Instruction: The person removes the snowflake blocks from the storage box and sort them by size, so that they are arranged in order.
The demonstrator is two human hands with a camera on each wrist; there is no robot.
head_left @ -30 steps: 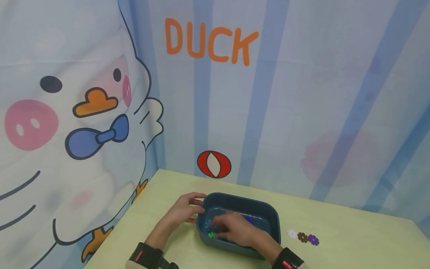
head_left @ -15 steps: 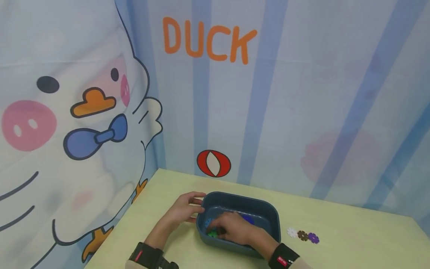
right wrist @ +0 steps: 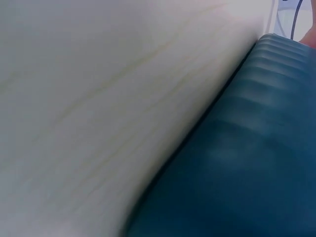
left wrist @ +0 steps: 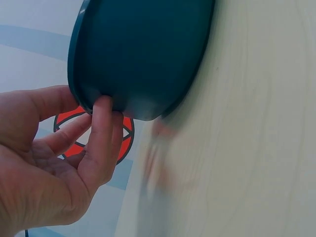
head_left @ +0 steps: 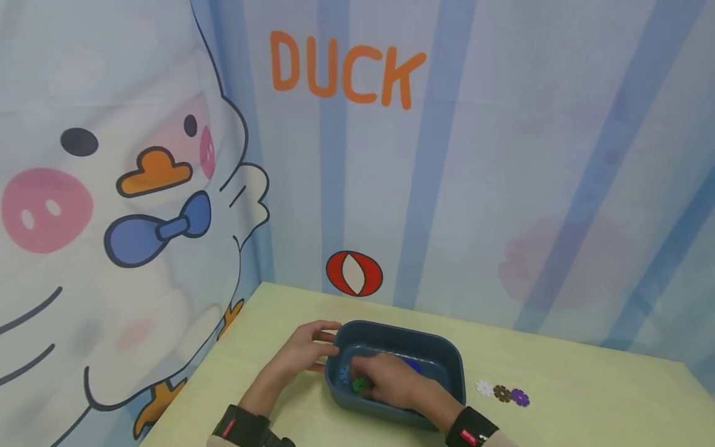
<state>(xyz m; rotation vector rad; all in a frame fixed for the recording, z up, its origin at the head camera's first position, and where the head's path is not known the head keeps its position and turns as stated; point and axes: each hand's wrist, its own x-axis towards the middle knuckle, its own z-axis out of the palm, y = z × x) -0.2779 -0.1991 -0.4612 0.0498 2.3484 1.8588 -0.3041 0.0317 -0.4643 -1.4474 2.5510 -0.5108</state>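
A dark blue plastic bin (head_left: 454,372) stands on the table, holding a few small notched pieces. My left hand (head_left: 304,347) touches the outside of its left end; in the left wrist view, that hand's relaxed fingers (left wrist: 102,116) rest against the outer wall. My right hand (head_left: 391,379) reaches down inside the bin and pinches a green snowflake disc (head_left: 359,385) between thumb and index finger. A blue snowflake disc (head_left: 344,374) lies at the bin's left end. Behind the right hand shows a dark blue piece (head_left: 414,365), partly covered. The right wrist view has only bin wall and tabletop, plus a bit of skin at its edge.
Right of the bin, a white disc (head_left: 484,388), a brown disc (head_left: 502,393) and a purple disc (head_left: 521,397) lie in a touching row on the pale table (head_left: 592,397). A printed curtain (head_left: 475,186) hangs behind the table and along its left side.
Inside the bin, my right fingertips have closed on the green disc, which has shifted slightly right and away from me. My left hand stays at the bin's left end.
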